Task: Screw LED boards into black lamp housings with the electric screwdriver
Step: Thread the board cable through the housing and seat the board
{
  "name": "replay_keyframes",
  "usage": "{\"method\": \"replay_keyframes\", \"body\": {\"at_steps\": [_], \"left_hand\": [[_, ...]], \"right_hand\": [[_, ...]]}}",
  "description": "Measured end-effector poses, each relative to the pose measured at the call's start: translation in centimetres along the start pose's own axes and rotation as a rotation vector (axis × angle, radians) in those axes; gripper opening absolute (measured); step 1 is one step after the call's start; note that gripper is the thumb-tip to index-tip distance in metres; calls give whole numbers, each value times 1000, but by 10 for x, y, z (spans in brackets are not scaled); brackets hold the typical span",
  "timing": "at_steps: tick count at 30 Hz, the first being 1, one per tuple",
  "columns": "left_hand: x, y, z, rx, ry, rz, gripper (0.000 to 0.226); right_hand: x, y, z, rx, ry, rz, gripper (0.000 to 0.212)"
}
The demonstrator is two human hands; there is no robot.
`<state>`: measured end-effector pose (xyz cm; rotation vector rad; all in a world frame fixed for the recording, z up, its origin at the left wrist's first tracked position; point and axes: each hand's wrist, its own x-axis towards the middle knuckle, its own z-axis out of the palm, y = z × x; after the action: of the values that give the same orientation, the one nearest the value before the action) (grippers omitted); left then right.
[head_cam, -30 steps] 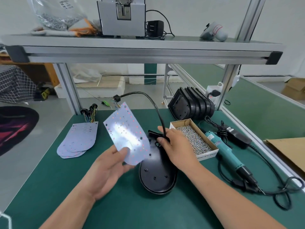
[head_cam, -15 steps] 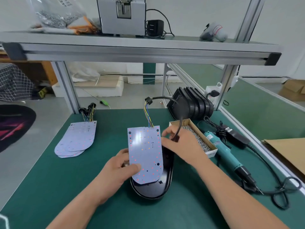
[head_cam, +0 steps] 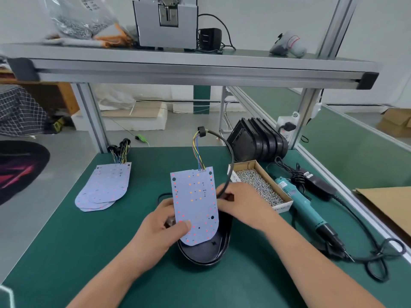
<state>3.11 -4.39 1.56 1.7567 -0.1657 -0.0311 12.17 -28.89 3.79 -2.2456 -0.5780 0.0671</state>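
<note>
Green surface [head_cam: 66,241] carries the black housing [head_cam: 206,252]. Just above it, fingers [head_cam: 184,224] of our left hand [head_cam: 160,230] pinch the LED board [head_cam: 195,201], long axis pointing away. Our right hand [head_cam: 242,205] pinches its cable [head_cam: 231,161], nearer the screwdriver [head_cam: 304,210].

text: none legible | screwdriver label [head_cam: 283,185]: blurred | screw box print [head_cam: 282,208]: blurred
</note>
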Motion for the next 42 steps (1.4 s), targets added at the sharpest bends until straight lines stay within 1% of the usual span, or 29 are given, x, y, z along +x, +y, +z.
{"method": "replay_keyframes", "body": {"at_steps": [3,4,6,7,8,10,11,12,13,14,16,17,18,19,21,22,23,24,25,27,28,29,30,32,34,37,39,41,42], "left_hand": [[-1,2,-1,72,-6,-3,31],[-1,3,-1,82,-11,-1,31],[-1,4,0,96,-18,-5,32],[-1,4,1,97,-16,-6,32],[-1,4,2,94,-13,-5,31],[-3,3,2,86,-23,-4,30],[-4,3,2,85,-32,-4,29],[-4,3,2,83,-31,-8,28],[-4,4,2,85,-21,-15,28],[-3,5,1,89,-10,-19,28],[-3,7,1,91,-4,-11,30],[-3,8,1,92,-4,-8,31],[-4,8,1,97,-8,-5,30],[-4,8,2,104,-12,-2,30],[-5,8,5,113,-16,4,30],[-5,7,5,120,-14,9,31],[-5,7,5,133,-12,15,31],[-5,7,5,150,-12,23,31],[-5,6,5,162,-14,30,31],[-6,7,4,173,-13,31,33],[-6,8,4,175,-12,32,33],[-6,9,5,171,-9,39,33],[-6,10,7,166,-7,49,33],[-7,10,12,153,-2,70,32],[-9,9,16,122,-1,88,31],[-11,9,18,30,-36,114,30],[-11,12,18,-5,-88,122,31],[-10,16,17,28,-140,124,32],[-9,18,17,55,-154,125,35]], "right_hand": [[-5,2,-16,575,93,47,23],[-5,2,-21,671,157,62,24],[-4,2,-23,656,233,95,16],[-3,3,-21,598,207,112,13],[-3,1,-17,504,134,122,12],[-5,-1,-8,219,-58,122,13],[-5,-1,-6,110,-109,118,14],[-5,-2,-5,78,-111,115,13],[-4,-2,-6,154,-73,111,10],[-3,-4,-9,339,9,119,11],[-2,-3,-18,712,239,133,22],[-2,-2,-21,752,320,131,25],[-2,-2,-22,693,351,123,23],[-2,0,-21,568,323,115,22],[-3,-2,-14,247,120,149,23],[-4,-3,-10,128,4,176,22],[-3,-3,-9,52,-65,190,19],[-2,-4,-9,34,-80,182,16],[-1,-4,-11,80,-49,168,13],[-1,-3,-19,346,105,178,12],[-1,-2,-23,437,198,173,17],[-2,0,-25,432,266,135,23],[-4,-1,-24,360,293,80,29],[-5,-6,-16,148,220,10,30],[-4,-6,-5,23,101,4,17],[-5,-14,4,102,21,39,9],[-5,-18,4,138,35,65,22],[-4,-22,3,51,51,60,36],[-4,-22,3,19,58,58,37]]}}
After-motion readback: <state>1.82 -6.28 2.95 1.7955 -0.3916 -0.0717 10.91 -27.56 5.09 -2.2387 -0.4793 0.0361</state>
